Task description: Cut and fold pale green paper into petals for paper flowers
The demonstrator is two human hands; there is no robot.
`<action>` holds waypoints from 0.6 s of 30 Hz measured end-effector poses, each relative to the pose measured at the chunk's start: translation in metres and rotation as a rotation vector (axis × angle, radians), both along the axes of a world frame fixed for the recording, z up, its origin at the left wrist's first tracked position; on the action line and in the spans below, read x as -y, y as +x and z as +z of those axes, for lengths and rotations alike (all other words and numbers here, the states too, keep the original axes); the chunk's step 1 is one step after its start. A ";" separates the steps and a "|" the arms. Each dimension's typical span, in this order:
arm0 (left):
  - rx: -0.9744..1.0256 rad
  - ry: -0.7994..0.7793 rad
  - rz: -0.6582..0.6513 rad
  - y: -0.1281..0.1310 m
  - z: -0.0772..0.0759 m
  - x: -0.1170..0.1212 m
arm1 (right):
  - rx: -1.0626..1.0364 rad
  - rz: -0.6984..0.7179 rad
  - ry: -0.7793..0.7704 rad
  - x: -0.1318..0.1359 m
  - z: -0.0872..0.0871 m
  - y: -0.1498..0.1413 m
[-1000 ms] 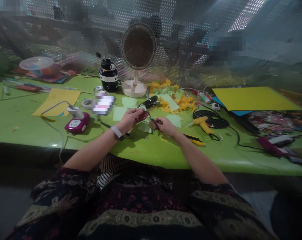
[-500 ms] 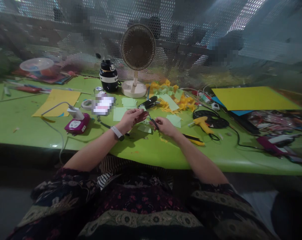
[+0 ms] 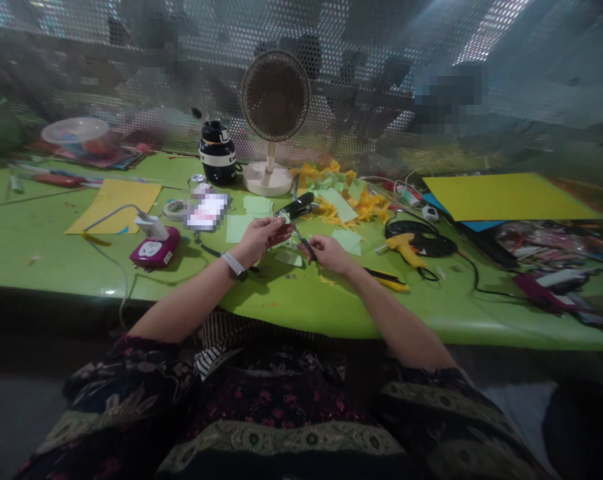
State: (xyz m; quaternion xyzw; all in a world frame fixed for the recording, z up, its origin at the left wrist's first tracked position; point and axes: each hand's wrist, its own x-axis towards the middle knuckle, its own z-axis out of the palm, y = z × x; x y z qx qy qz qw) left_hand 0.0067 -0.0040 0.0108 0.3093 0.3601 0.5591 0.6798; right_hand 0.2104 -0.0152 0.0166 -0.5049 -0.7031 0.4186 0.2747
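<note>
My left hand [image 3: 261, 238], with a watch on its wrist, pinches a small pale green paper piece [image 3: 286, 230] just above the green table [image 3: 56, 260]. My right hand [image 3: 328, 253] is closed round the handles of small dark scissors [image 3: 304, 244], whose blades point up and left at the paper. More pale green paper squares [image 3: 241, 227] lie flat on the table around both hands. A black stapler [image 3: 296, 205] lies just beyond my fingers.
A desk fan [image 3: 275, 120] and a dark bottle [image 3: 217, 155] stand at the back. A pile of yellow and green paper [image 3: 351, 197], a yellow glue gun [image 3: 404, 248], a yellow sheet [image 3: 506, 195], a pink socket block [image 3: 154, 250] and tape roll [image 3: 172, 209] lie around.
The hands have barely moved; the scissors and paper stay together between them. The view has shifted very slightly.
</note>
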 end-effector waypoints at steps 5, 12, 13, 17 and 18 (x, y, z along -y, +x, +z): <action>-0.025 -0.013 0.038 0.000 0.003 0.001 | -0.002 0.010 -0.008 -0.001 -0.001 0.001; -0.114 -0.007 -0.020 -0.001 0.007 0.005 | -0.001 0.000 -0.030 -0.001 0.001 0.000; -0.122 -0.008 -0.026 0.000 0.007 0.005 | 0.002 -0.001 -0.025 -0.001 0.001 0.001; -0.127 -0.004 -0.029 0.000 0.006 0.005 | 0.017 0.000 -0.004 -0.001 0.000 0.001; -0.124 -0.001 -0.027 0.000 0.006 0.005 | 0.021 0.001 0.000 -0.001 0.000 0.002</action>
